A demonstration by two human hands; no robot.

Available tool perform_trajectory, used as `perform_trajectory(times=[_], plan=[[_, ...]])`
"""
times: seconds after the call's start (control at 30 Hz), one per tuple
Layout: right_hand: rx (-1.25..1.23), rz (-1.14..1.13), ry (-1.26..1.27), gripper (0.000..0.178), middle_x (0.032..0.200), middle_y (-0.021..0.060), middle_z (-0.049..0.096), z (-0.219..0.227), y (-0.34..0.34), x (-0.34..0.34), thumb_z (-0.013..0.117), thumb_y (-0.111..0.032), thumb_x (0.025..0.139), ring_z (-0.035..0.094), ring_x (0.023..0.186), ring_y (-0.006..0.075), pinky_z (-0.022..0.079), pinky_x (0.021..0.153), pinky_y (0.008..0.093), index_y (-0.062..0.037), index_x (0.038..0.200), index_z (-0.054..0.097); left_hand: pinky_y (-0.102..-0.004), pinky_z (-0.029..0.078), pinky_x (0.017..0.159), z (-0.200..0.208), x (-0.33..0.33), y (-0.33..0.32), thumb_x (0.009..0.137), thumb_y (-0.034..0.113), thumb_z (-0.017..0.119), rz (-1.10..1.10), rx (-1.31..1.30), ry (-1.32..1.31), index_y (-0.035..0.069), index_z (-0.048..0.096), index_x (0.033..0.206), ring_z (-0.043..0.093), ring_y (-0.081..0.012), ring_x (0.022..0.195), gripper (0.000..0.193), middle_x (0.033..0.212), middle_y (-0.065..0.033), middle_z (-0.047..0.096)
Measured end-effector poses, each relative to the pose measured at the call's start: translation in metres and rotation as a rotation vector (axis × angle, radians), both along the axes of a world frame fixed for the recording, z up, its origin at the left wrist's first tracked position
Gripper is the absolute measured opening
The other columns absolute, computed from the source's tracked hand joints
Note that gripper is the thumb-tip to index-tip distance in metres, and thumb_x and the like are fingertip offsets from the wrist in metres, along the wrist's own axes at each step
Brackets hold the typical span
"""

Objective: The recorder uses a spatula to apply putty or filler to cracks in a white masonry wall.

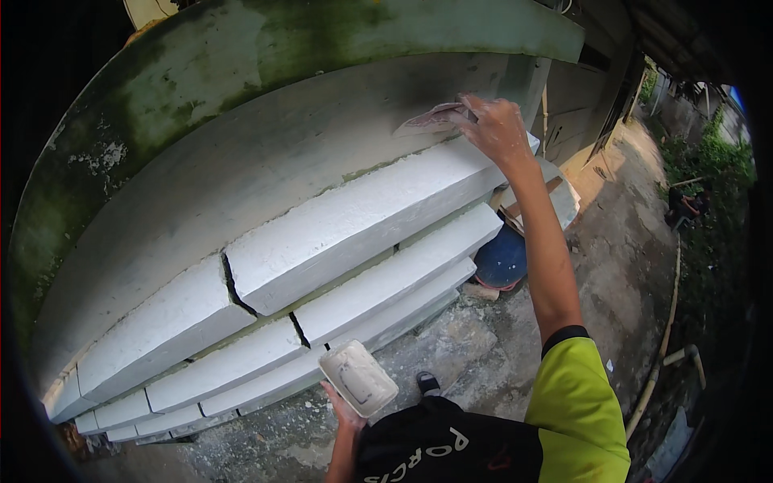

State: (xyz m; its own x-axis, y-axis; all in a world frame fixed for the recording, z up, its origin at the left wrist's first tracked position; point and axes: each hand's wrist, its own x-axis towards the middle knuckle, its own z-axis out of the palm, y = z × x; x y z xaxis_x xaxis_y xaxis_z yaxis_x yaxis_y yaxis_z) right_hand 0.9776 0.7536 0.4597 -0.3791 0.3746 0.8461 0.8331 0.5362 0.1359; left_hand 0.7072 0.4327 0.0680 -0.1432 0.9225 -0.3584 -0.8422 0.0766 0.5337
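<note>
My left hand [345, 410] grips the side of a small white rectangular tub [380, 404] low in front of my body. Pale paste [362, 378] coats the inside of the tub. Out ahead and to the right, my right hand [493, 129] is closed on a flat scraper [431, 121] smeared with pale paste. The scraper lies close against the grey wall [266, 133], just above the top row of white blocks. The topmost long white block [362, 217] runs below it, with a ragged joint along the wall. White dabs cover my right fingers.
Lower rows of white blocks [403, 262] step down toward the ground, with dark gaps between pieces. A mossy green ledge [266, 48] curves overhead. To the right stand a dark blue bucket [503, 256] and a concrete path [628, 233] edged by a pipe [664, 338] and plants.
</note>
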Motion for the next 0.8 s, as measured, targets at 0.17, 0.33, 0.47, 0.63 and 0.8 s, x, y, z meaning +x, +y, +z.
perform_trajectory(times=[0.17,0.33,0.47,0.63,0.8], plan=[[0.000,0.075,-0.158,0.034,0.065,0.0176,0.063,-0.010,0.005,0.007,0.077,-0.025,0.076,0.063,0.061,0.0348,0.051,0.056,0.0386,-0.0078,0.104,0.068,-0.0480,0.039,0.107,-0.003,-0.001,-0.001,0.089,0.076,0.020,0.009,0.002,0.003,0.015,0.033,0.147,0.047,-0.0301,0.128,0.085,0.144,-0.0080,0.045],[0.077,-0.006,-0.293,0.034,0.063,0.0166,0.062,0.001,0.019,0.010,0.077,-0.025,0.075,0.062,0.057,0.0343,0.051,0.055,0.0384,-0.0065,0.103,0.069,-0.0531,0.044,0.101,-0.002,0.002,0.001,0.091,0.074,0.022,0.030,-0.015,-0.035,0.017,0.036,0.145,0.053,-0.0321,0.121,0.080,0.137,-0.0086,0.050],[0.078,0.032,-0.116,0.031,0.065,0.0169,0.063,0.009,0.012,0.027,0.077,-0.023,0.075,0.063,0.058,0.0335,0.051,0.056,0.0377,-0.0055,0.100,0.071,-0.0466,0.039,0.107,-0.004,-0.001,-0.004,0.090,0.075,0.020,0.046,-0.014,0.005,0.015,0.034,0.147,0.047,-0.0302,0.128,0.084,0.143,-0.0081,0.046],[0.027,-0.025,-0.237,0.035,0.070,0.0182,0.066,-0.005,0.017,0.002,0.078,-0.023,0.074,0.063,0.059,0.0344,0.052,0.057,0.0373,-0.0035,0.101,0.070,-0.0470,0.039,0.106,0.003,0.002,-0.002,0.090,0.075,0.020,0.041,-0.051,0.043,0.014,0.035,0.146,0.048,-0.0304,0.127,0.084,0.142,-0.0084,0.046],[0.007,0.080,-0.064,0.033,0.065,0.0133,0.064,0.001,-0.006,-0.015,0.075,-0.029,0.077,0.064,0.063,0.0328,0.051,0.059,0.0397,-0.0127,0.105,0.067,-0.0499,0.041,0.104,0.006,0.001,-0.001,0.091,0.074,0.020,0.048,-0.014,-0.019,0.015,0.034,0.146,0.050,-0.0312,0.125,0.082,0.140,-0.0092,0.048]])
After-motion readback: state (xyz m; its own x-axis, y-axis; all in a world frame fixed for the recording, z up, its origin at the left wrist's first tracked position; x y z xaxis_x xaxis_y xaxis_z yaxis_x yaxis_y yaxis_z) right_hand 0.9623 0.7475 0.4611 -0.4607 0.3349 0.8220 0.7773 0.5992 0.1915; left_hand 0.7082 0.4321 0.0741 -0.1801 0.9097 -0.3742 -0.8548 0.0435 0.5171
